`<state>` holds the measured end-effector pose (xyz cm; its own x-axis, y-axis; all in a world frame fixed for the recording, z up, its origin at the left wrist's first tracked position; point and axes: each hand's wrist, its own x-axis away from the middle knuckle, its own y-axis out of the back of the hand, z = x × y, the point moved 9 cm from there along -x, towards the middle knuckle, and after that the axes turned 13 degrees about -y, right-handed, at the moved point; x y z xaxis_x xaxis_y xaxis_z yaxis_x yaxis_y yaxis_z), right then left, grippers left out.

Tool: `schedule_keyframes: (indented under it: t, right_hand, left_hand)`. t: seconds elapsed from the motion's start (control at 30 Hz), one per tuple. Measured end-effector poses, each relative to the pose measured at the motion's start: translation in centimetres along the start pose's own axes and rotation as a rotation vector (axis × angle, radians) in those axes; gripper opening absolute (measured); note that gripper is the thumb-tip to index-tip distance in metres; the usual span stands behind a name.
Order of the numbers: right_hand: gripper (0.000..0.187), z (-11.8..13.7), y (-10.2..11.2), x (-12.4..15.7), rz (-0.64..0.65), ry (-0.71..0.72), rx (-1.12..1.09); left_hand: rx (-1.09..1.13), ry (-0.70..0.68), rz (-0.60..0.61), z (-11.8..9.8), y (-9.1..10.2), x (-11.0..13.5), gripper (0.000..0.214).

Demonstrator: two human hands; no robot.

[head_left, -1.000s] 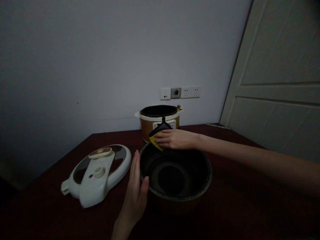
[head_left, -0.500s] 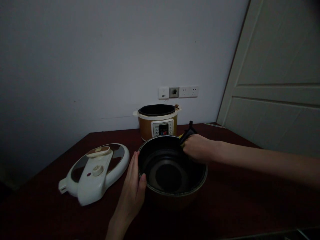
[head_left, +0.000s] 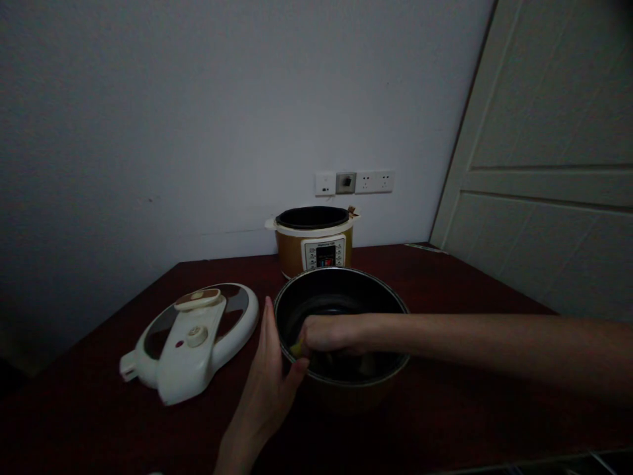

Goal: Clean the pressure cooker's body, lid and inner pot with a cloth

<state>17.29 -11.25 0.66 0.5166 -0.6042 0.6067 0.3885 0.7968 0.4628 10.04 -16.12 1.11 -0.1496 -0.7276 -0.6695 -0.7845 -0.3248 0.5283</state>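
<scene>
A dark cooker inner pot (head_left: 341,290) with a worn metal rim stands on the table in front of me. My left hand (head_left: 270,373) lies against its left side, fingers stretched out flat, thumb at the near rim. Inside the pot, my right hand (head_left: 326,333) is closed and reaches to the left wall. A yellow-green edge of a cleaning cloth or sponge (head_left: 296,348) shows at its fingers; the rest is hidden by the hand. Behind the pot is a brown and white electric pressure cooker (head_left: 289,247), lidless.
The cooker's white lid (head_left: 182,366) lies on the dark red table (head_left: 469,284) at the left. Sockets (head_left: 366,182) are set in the wall (head_left: 198,132) behind the cooker. A pale panelled door (head_left: 544,185) stands to the right.
My right hand has moved from the pot's far right rim down and left into the pot. The dark part at its fingers is no longer seen. My left hand has barely shifted.
</scene>
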Motion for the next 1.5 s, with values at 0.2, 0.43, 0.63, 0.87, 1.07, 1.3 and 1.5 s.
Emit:
schedule_keyframes:
  t: [0.2, 0.43, 0.63, 0.87, 1.07, 1.3, 1.5]
  right_hand:
    - [0.020, 1.9, 1.9, -0.3, -0.129, 0.066, -0.691]
    - [0.032, 0.3, 1.3, 1.7, -0.048, 0.110, -0.424]
    - [0.044, -4.2, 2.8, 5.2, 0.206, -0.102, 0.336]
    - [0.013, -5.0, 9.1, 2.3, -0.272, -0.025, 1.246]
    - [0.023, -0.7, 7.0, -0.9, -0.446, 0.708, 1.643]
    - [0.026, 1.9, 3.4, -0.6, -0.378, 1.048, 1.862]
    - [0.025, 0.8, 8.5, 0.8, -0.612, 0.476, 1.589]
  left_hand:
    - [0.138, 0.043, -0.001, -0.2, -0.3, -0.1, 0.100]
    - [0.216, 0.062, 0.034, -0.1, -0.4, 0.0, 0.107]
    - [0.117, 0.196, -0.043, 0.4, -0.1, 0.2, 0.075]
    - [0.123, 0.227, -0.054, 0.3, -0.1, 0.1, 0.071]
    - [0.110, 0.212, -0.051, 0.3, 0.0, 0.2, 0.069]
    - [0.113, 0.209, -0.068, 0.3, 0.1, 0.1, 0.069]
    - [0.091, 0.197, -0.048, 0.3, 0.1, 0.1, 0.069]
